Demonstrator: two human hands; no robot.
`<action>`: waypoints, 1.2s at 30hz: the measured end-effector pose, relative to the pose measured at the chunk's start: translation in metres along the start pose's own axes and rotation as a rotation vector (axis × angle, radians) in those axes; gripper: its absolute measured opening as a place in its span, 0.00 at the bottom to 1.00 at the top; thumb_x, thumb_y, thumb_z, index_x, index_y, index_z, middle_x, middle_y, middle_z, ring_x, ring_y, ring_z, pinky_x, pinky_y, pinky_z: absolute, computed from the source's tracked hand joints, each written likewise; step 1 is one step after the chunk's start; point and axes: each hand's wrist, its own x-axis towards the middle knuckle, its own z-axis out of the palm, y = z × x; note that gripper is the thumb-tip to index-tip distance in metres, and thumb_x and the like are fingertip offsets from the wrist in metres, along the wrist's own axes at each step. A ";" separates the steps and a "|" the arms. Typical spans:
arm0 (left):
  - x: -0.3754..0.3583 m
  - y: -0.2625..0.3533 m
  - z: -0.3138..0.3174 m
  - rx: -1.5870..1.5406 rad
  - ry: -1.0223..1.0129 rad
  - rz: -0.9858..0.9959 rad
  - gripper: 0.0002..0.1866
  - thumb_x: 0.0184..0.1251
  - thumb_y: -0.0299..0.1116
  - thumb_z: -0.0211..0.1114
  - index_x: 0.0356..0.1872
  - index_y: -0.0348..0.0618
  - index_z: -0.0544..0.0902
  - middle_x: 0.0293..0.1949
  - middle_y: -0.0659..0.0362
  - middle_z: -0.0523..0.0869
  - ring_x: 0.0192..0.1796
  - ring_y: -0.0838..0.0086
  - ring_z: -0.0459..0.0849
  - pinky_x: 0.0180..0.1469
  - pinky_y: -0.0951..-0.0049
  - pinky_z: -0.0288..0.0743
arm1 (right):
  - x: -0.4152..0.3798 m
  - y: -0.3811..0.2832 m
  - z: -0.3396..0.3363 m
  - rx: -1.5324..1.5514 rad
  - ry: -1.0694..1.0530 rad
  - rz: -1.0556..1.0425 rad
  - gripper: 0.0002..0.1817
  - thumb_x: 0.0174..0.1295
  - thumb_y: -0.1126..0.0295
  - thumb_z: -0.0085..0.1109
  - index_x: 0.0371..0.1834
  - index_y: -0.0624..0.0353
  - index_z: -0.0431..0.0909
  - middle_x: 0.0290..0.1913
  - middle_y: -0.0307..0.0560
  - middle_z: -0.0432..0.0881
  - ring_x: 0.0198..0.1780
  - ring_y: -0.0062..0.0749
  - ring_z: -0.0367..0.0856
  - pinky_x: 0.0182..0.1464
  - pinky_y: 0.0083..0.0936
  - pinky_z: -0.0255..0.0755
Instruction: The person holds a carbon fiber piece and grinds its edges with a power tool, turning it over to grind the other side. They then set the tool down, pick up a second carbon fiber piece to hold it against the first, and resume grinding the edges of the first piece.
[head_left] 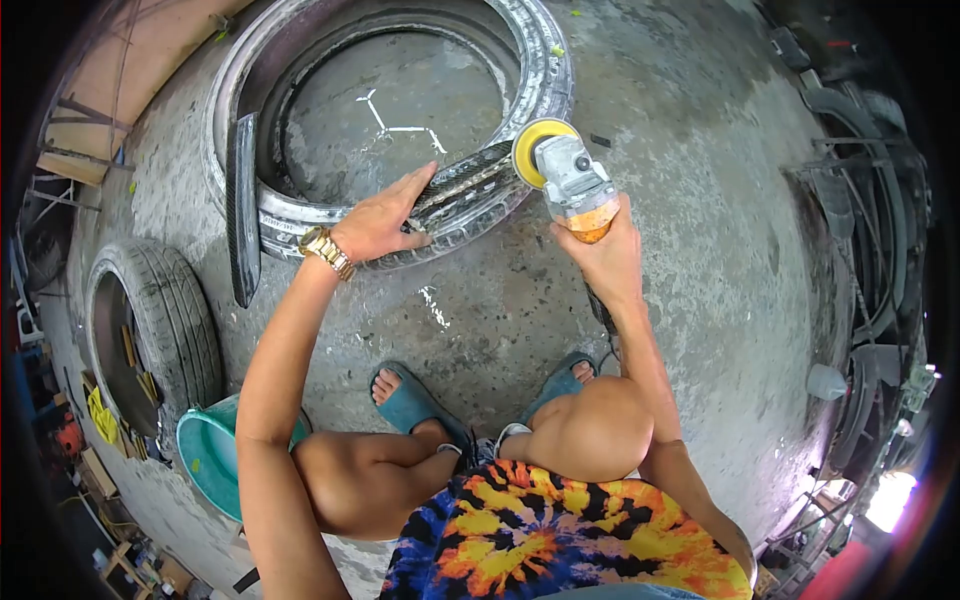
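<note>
A carbon-patterned black strip [466,178] lies slantwise across the near rim of a large whitish-dusted tire [225,140] on the floor. My left hand [385,218], wearing a gold watch [327,252], spans the strip's near end, with the thumb on one side and fingers on the other. In my right hand [606,258] is an angle grinder [577,175], its orange body in my grip. The grinder's yellow disc [540,150] meets the far end of the strip in this view. A second carbon-patterned strip [243,215] leans against the tire's left side.
Another tire [172,320] stands at the left, beside a teal basin [200,470] near my left knee. Dark curved parts [870,210] and metal frames line the right edge. My sandaled feet [410,400] are on the stained concrete floor [700,270].
</note>
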 end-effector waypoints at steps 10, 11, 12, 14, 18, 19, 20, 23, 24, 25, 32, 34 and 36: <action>0.002 -0.003 0.000 -0.005 0.006 0.019 0.56 0.60 0.45 0.74 0.82 0.38 0.49 0.79 0.37 0.59 0.80 0.51 0.62 0.80 0.63 0.58 | -0.004 -0.005 0.008 -0.004 -0.081 -0.057 0.31 0.51 0.60 0.80 0.51 0.63 0.72 0.44 0.55 0.89 0.47 0.46 0.90 0.50 0.37 0.79; 0.002 -0.003 0.001 -0.009 0.002 0.019 0.56 0.60 0.45 0.74 0.83 0.38 0.49 0.80 0.38 0.59 0.80 0.51 0.62 0.80 0.63 0.58 | -0.005 -0.006 0.008 -0.013 -0.094 -0.056 0.31 0.51 0.59 0.80 0.50 0.62 0.72 0.44 0.55 0.89 0.47 0.47 0.90 0.49 0.37 0.79; 0.002 -0.002 0.001 -0.011 0.004 0.019 0.56 0.60 0.45 0.74 0.83 0.38 0.49 0.80 0.38 0.59 0.80 0.51 0.62 0.80 0.63 0.58 | -0.005 -0.005 0.008 -0.015 -0.095 -0.057 0.31 0.51 0.59 0.80 0.50 0.62 0.72 0.44 0.55 0.89 0.47 0.47 0.90 0.49 0.37 0.79; 0.002 -0.002 0.000 -0.003 -0.013 0.002 0.54 0.61 0.44 0.73 0.82 0.35 0.50 0.80 0.40 0.59 0.81 0.55 0.60 0.81 0.65 0.56 | -0.006 -0.003 0.009 -0.055 -0.093 -0.117 0.32 0.53 0.53 0.78 0.49 0.60 0.68 0.41 0.61 0.88 0.46 0.59 0.88 0.47 0.45 0.79; 0.002 0.002 -0.002 0.016 -0.013 -0.011 0.56 0.60 0.46 0.75 0.82 0.36 0.49 0.80 0.40 0.59 0.81 0.55 0.60 0.81 0.67 0.57 | -0.007 -0.003 0.010 -0.062 -0.090 -0.116 0.32 0.53 0.53 0.78 0.48 0.61 0.69 0.42 0.60 0.88 0.47 0.58 0.88 0.48 0.44 0.79; 0.001 0.005 -0.003 0.028 -0.022 -0.029 0.57 0.60 0.49 0.75 0.82 0.36 0.48 0.81 0.41 0.57 0.82 0.55 0.59 0.81 0.64 0.56 | -0.006 0.002 0.011 0.007 -0.059 -0.118 0.32 0.53 0.54 0.78 0.49 0.61 0.70 0.43 0.60 0.88 0.48 0.56 0.88 0.49 0.43 0.79; 0.001 0.008 -0.003 0.040 -0.032 -0.045 0.59 0.60 0.53 0.75 0.82 0.36 0.48 0.82 0.42 0.56 0.82 0.54 0.58 0.82 0.62 0.55 | -0.006 0.005 0.009 0.076 -0.028 -0.121 0.32 0.52 0.55 0.79 0.50 0.62 0.71 0.44 0.59 0.88 0.48 0.54 0.89 0.49 0.41 0.79; -0.004 0.005 0.013 0.161 0.174 0.058 0.57 0.64 0.62 0.69 0.84 0.43 0.47 0.84 0.43 0.49 0.83 0.51 0.54 0.82 0.50 0.51 | -0.006 0.007 -0.003 0.111 0.076 -0.097 0.31 0.51 0.59 0.80 0.51 0.63 0.74 0.46 0.56 0.89 0.48 0.46 0.90 0.51 0.37 0.79; -0.004 0.009 0.014 0.159 0.174 0.062 0.57 0.64 0.62 0.69 0.84 0.43 0.47 0.84 0.43 0.49 0.83 0.51 0.54 0.82 0.50 0.51 | -0.007 0.011 -0.007 0.108 0.079 -0.095 0.31 0.51 0.59 0.80 0.51 0.63 0.74 0.46 0.56 0.89 0.48 0.46 0.90 0.51 0.37 0.79; -0.004 0.012 0.014 0.175 0.210 0.018 0.55 0.67 0.63 0.65 0.84 0.48 0.46 0.84 0.44 0.45 0.84 0.50 0.53 0.82 0.46 0.49 | -0.007 0.015 -0.010 0.149 0.106 -0.083 0.31 0.51 0.61 0.80 0.52 0.64 0.74 0.46 0.54 0.89 0.48 0.41 0.89 0.52 0.36 0.79; -0.008 0.016 0.018 0.281 0.432 0.103 0.20 0.77 0.47 0.59 0.63 0.50 0.77 0.78 0.48 0.61 0.80 0.48 0.57 0.79 0.46 0.51 | -0.016 0.043 -0.027 0.306 0.123 -0.002 0.31 0.51 0.65 0.80 0.54 0.64 0.75 0.48 0.50 0.88 0.49 0.35 0.86 0.55 0.33 0.77; -0.013 0.014 0.012 0.034 0.373 0.046 0.17 0.73 0.41 0.66 0.58 0.49 0.81 0.65 0.51 0.73 0.70 0.53 0.69 0.69 0.52 0.62 | -0.019 0.047 -0.030 0.335 0.113 0.026 0.31 0.51 0.65 0.80 0.55 0.64 0.75 0.49 0.50 0.87 0.50 0.34 0.86 0.55 0.33 0.77; -0.006 0.018 0.004 0.043 0.385 0.100 0.15 0.70 0.39 0.69 0.54 0.48 0.82 0.52 0.56 0.80 0.59 0.59 0.75 0.61 0.57 0.64 | -0.020 0.053 -0.032 0.343 0.122 0.025 0.31 0.51 0.65 0.80 0.55 0.64 0.75 0.50 0.49 0.86 0.50 0.34 0.85 0.56 0.33 0.76</action>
